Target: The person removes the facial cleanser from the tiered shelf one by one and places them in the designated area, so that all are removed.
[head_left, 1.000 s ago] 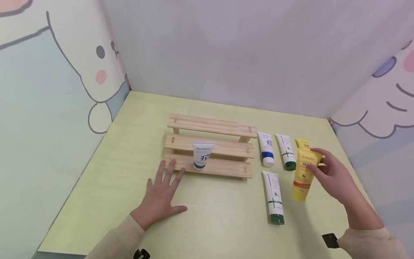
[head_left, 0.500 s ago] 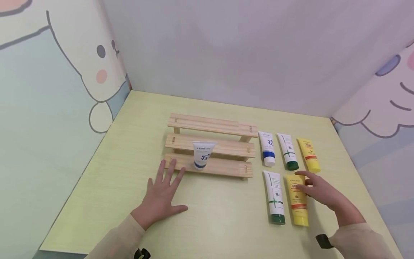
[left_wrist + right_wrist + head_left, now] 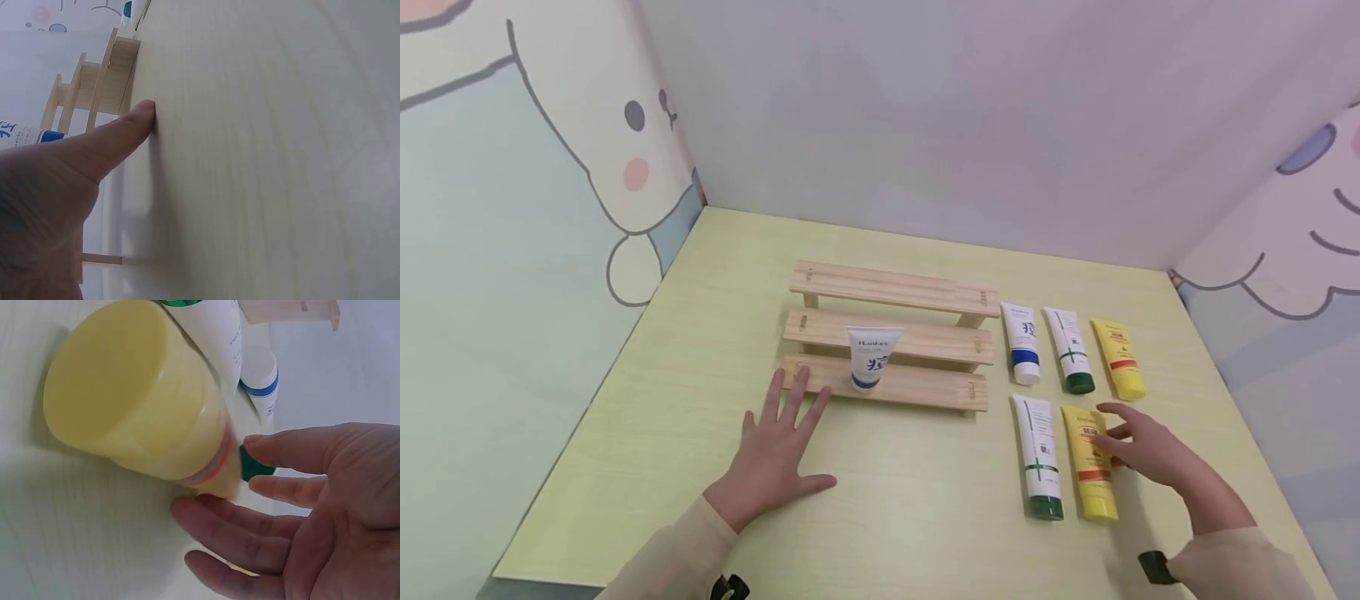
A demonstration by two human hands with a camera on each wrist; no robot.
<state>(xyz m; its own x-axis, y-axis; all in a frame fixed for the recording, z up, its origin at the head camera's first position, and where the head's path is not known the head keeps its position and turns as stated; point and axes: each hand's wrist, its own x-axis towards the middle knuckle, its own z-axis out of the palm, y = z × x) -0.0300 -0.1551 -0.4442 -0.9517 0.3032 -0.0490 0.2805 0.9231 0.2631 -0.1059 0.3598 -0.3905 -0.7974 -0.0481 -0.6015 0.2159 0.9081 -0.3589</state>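
Note:
A yellow tube (image 3: 1090, 462) with a red band lies on the table at the right, its cap toward me. Beside it is my right hand (image 3: 1153, 450), thumb over the tube's edge and fingers loosely bent along its right side; the right wrist view shows these fingers (image 3: 237, 537) spread apart near the tube's far part. My left hand (image 3: 771, 467) lies flat on the table with fingers spread, fingertips at the front step of a three-step wooden rack (image 3: 925, 388). On that step a white tube (image 3: 872, 354) with a blue band stands on its cap.
Left of the yellow tube lies a white tube with a green cap (image 3: 1037, 458). Behind these two lie a blue-banded white tube (image 3: 1021, 342), another green-capped tube (image 3: 1070, 350) and a second yellow tube (image 3: 1118, 358). Patterned walls (image 3: 512, 250) border the table.
My right hand has lowered the yellow tube from the air onto the table, beside the green-capped tube, and loosened its fingers. The left hand has stayed in place.

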